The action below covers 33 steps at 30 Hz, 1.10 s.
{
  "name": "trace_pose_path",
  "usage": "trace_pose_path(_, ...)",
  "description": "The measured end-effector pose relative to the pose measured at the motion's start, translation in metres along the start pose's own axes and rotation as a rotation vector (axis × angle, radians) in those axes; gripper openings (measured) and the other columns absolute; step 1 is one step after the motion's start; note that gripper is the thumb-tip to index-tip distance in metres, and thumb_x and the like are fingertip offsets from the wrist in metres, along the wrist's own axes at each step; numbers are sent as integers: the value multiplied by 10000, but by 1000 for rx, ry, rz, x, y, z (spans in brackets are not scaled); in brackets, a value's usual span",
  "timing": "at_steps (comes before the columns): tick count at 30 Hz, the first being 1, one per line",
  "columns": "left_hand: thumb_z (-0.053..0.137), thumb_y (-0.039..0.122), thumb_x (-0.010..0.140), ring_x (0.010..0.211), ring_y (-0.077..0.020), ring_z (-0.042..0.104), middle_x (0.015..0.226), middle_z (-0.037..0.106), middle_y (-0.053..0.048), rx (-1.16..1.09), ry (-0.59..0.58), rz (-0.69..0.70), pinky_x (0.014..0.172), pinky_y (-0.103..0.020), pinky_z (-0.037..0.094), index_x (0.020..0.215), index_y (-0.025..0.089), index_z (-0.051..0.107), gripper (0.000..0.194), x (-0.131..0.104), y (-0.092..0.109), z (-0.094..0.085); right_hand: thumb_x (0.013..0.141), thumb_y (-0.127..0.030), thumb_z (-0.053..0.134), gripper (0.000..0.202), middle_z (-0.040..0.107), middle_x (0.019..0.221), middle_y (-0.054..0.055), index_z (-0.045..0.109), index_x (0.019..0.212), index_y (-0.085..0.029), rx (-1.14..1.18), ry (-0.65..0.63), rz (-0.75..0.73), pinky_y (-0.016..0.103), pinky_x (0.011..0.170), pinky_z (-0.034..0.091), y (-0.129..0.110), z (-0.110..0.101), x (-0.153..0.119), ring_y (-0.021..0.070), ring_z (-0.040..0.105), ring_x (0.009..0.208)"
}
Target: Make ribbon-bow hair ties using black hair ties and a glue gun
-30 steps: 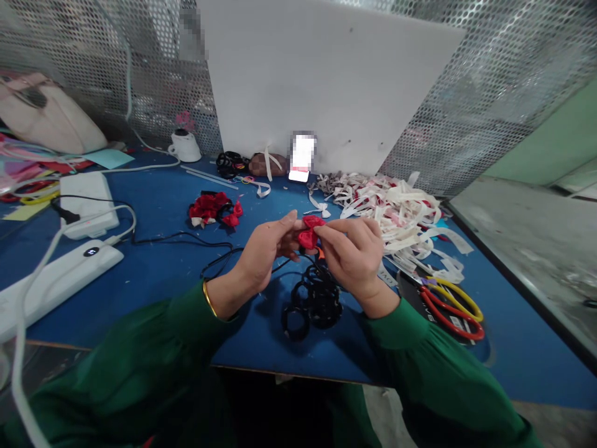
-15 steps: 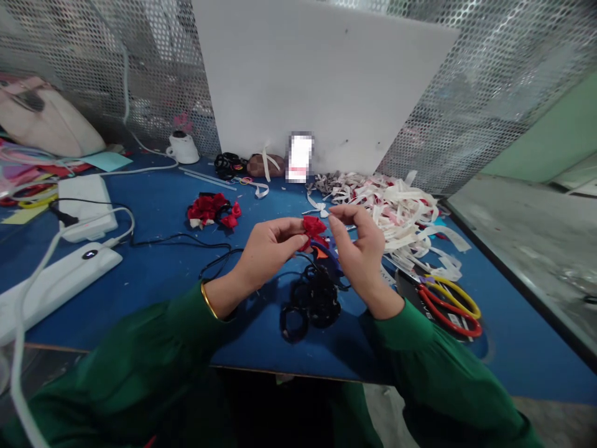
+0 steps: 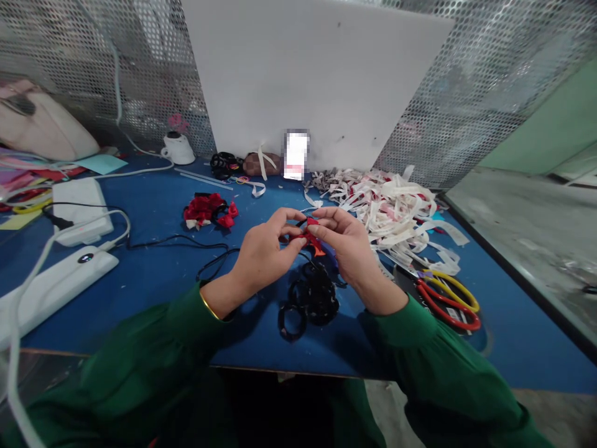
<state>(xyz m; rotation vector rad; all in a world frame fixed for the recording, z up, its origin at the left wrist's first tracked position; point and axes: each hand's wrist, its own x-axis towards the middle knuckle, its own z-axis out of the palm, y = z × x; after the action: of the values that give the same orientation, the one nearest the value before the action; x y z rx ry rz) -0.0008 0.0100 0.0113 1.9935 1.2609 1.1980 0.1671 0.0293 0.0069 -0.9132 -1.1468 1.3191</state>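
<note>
A red fabric bow [image 3: 312,235] is pinched between my two hands above the blue table. My left hand [image 3: 267,247] grips it from the left, thumb against fingers. From the other side, my right hand [image 3: 342,239] closes thumb and fingertips on its upper edge. A thin black band shows at the fingertips; the fingers hide most of the bow. Just below lies a pile of black hair ties [image 3: 321,298], one loop apart at its left. Something with an orange part and a blue part [image 3: 330,254] lies partly hidden under my right hand.
Red bows on black hair ties [image 3: 208,210] lie to the left. White ribbon strips [image 3: 389,202] heap at the back right, beside red-and-yellow-handled scissors [image 3: 450,305]. A phone [image 3: 296,155] leans on a white board [image 3: 312,74]. Cables and a white power strip [image 3: 56,289] occupy the left.
My right hand has moved left and its fingers have closed on the red bow beside my left hand. The view has shifted slightly.
</note>
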Motion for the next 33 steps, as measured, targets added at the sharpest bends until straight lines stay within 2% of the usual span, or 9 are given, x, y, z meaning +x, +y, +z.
trace_pose_path(4, 697, 229, 834, 813, -182, 752, 884, 790, -9, -26, 38, 12, 751, -299, 554, 1138, 210, 607, 318, 0, -1, 2, 676, -322, 868, 340, 700, 701, -28, 665, 924, -209, 7, -6, 0, 263, 627, 502, 2, 2, -2, 127, 651, 650)
trace_pose_path(8, 685, 206, 837, 753, -164, 740, 846, 786, -1, -53, 51, 3, 712, -283, 548, 1111, 210, 633, 279, 0, -2, 3, 701, -335, 854, 299, 678, 695, -38, 678, 910, -213, 11, -4, -13, 260, 625, 480, 4, 3, -3, 115, 612, 635)
trace_pose_path(11, 695, 193, 825, 719, -151, 723, 809, 778, 6, -91, 59, -14, 689, -267, 535, 1099, 204, 639, 279, 1, -1, 2, 805, -431, 765, 236, 691, 729, -18, 701, 855, -210, 6, 25, -66, 271, 681, 488, 5, 3, -3, 120, 613, 682)
trace_pose_path(15, 707, 194, 812, 645, -131, 676, 753, 758, 16, -143, 56, -45, 648, -256, 513, 1085, 192, 629, 284, 2, 0, 0, 894, -542, 641, 351, 700, 700, 3, 717, 855, -201, 36, 4, -54, 292, 710, 494, 5, 2, -2, 139, 629, 691)
trace_pose_path(19, 707, 188, 800, 629, -126, 646, 715, 731, 23, -166, 56, -60, 635, -255, 498, 1108, 176, 618, 320, 3, 2, -1, 861, -525, 691, 319, 706, 728, 4, 719, 858, -206, 45, -5, -48, 285, 703, 496, 4, 2, -3, 141, 638, 713)
trace_pose_path(22, 701, 174, 794, 626, -124, 640, 704, 724, 26, -171, 59, -69, 640, -254, 501, 1126, 169, 615, 343, 3, 4, 0, 772, -437, 799, 256, 711, 776, -10, 711, 854, -212, 55, -7, -36, 268, 699, 499, 3, 3, -4, 126, 638, 721)
trace_pose_path(26, 704, 177, 800, 659, -137, 679, 742, 748, 18, -166, 50, -68, 668, -265, 524, 1147, 182, 609, 359, 2, 4, 0, 679, -342, 873, 311, 715, 733, -23, 691, 898, -217, 66, -27, 9, 269, 673, 507, 3, 4, -5, 129, 650, 684)
trace_pose_path(33, 695, 313, 878, 921, -201, 748, 939, 778, -34, -81, 135, 7, 747, -301, 562, 1129, 218, 640, 274, -1, -1, 0, 686, -320, 856, 275, 685, 718, -31, 693, 883, -219, 13, 72, -58, 258, 624, 494, 0, 4, -4, 110, 602, 638)
